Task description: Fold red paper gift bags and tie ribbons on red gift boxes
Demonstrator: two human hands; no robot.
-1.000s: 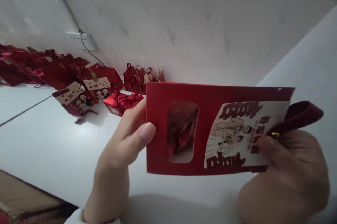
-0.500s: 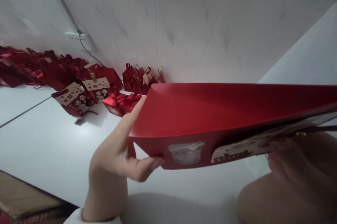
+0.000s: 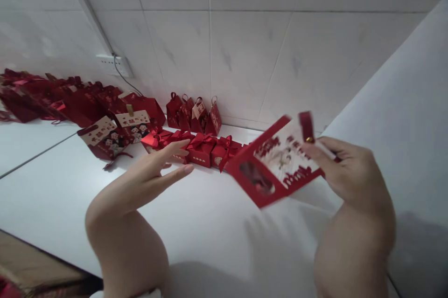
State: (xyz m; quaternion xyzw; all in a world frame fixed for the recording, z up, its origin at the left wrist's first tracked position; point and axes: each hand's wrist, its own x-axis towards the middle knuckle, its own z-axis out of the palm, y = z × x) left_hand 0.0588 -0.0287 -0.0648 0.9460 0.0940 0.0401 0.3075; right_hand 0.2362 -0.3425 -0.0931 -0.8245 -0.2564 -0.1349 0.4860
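Note:
My right hand (image 3: 338,160) grips a red gift box (image 3: 280,160) by its top end, near a dark red ribbon loop with a gold stud. The box is tilted over the white table, showing a cream cut-out panel and an oval window. My left hand (image 3: 166,167) holds nothing; its fingers are apart, in front of a row of small red boxes with bows (image 3: 201,149). Part of that row is hidden behind the held box.
Four small red bags (image 3: 199,114) lean against the tiled wall. Many more red bags (image 3: 84,102) crowd the back left, below a wall socket (image 3: 114,65). At the lower left, a cardboard box (image 3: 31,265) sits below the edge of the table (image 3: 52,195).
My left hand has let go of the box and moved away left. My right hand has carried the box back, farther from the camera, uncovering the row of bow-tied boxes.

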